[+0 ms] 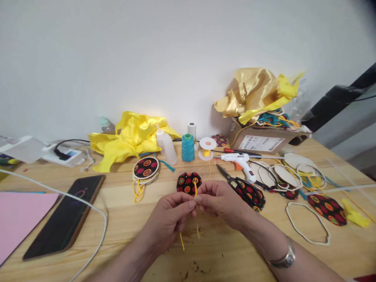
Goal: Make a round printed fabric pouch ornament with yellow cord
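My left hand (169, 216) and my right hand (221, 203) meet over the middle of the wooden table (123, 243), fingertips pinched together on a thin yellow cord (195, 189). The cord runs up to a round black patterned fabric piece (189, 182) lying just beyond my fingers. Two short yellow ends hang below my hands. A metal watch sits on my right wrist.
A phone (64, 215) and white cable lie at left, beside pink paper (20, 215). Scissors (235, 182), a white glue gun (239, 159), a teal thread spool (188, 147), glue bottles, yellow satin (129, 137), a cardboard box (264, 141) and several patterned cut-outs crowd the back and right.
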`<state>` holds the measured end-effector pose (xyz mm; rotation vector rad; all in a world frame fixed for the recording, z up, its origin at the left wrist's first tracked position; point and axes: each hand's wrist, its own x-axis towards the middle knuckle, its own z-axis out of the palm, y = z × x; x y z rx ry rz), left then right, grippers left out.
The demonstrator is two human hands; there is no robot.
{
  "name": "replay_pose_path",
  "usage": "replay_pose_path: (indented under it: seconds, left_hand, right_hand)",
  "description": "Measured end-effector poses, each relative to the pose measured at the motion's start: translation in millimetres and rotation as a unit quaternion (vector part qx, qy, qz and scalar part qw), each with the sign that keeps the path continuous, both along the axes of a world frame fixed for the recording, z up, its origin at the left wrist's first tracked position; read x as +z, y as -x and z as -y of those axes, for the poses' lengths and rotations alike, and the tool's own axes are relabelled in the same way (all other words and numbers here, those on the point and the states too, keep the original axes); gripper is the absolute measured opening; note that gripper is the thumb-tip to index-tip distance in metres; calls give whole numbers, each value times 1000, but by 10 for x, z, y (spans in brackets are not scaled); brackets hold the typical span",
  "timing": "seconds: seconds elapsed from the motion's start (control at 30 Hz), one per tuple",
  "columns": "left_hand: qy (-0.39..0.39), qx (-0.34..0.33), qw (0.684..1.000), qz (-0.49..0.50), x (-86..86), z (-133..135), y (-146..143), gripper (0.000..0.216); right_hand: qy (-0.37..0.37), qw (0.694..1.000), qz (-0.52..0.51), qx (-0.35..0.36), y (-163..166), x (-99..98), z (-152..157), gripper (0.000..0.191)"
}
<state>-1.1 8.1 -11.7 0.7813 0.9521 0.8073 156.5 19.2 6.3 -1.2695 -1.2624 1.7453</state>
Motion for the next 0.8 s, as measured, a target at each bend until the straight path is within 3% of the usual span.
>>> replay_pose_path:
  seconds: [0.47, 0.63, 0.8]
  left_hand:
    - [-40, 26, 997, -53, 28, -6, -9, 11]
    - [-41, 47, 997, -55, 0, -34, -2, 15]
    - [-32, 71, 995, -57, -30, -50, 9, 15]
  right_hand:
    - [-43, 999, 32, 1, 3, 1, -5, 15]
    - [-156, 979, 127, 13, -48, -5, -29, 21]
    - [-263, 925, 273, 32, -81, 0, -23, 22]
